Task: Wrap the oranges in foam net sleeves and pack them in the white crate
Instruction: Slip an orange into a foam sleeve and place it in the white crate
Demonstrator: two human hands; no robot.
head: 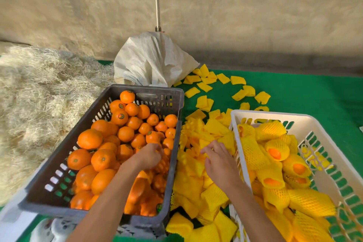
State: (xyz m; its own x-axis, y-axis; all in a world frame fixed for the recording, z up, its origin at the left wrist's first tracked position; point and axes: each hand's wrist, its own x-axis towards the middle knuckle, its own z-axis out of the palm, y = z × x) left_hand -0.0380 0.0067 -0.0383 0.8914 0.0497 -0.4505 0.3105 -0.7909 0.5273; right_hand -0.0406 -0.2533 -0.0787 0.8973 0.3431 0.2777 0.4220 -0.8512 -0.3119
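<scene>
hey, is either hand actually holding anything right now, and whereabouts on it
The left hand curls down over oranges in the dark crate; its grip is hidden. The right hand lies on the yellow sleeve pile; no hold shows.

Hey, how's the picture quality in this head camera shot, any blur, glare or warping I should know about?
Head view: soft, even light with no hard shadows or glare; wide-angle bending curves the wall and green mat toward the edges; motion blur smears the left hand, the oranges near it and the frame's lower corners; the right hand over the foam sleeves is a bit sharper; the white crate reads clearly.
</scene>
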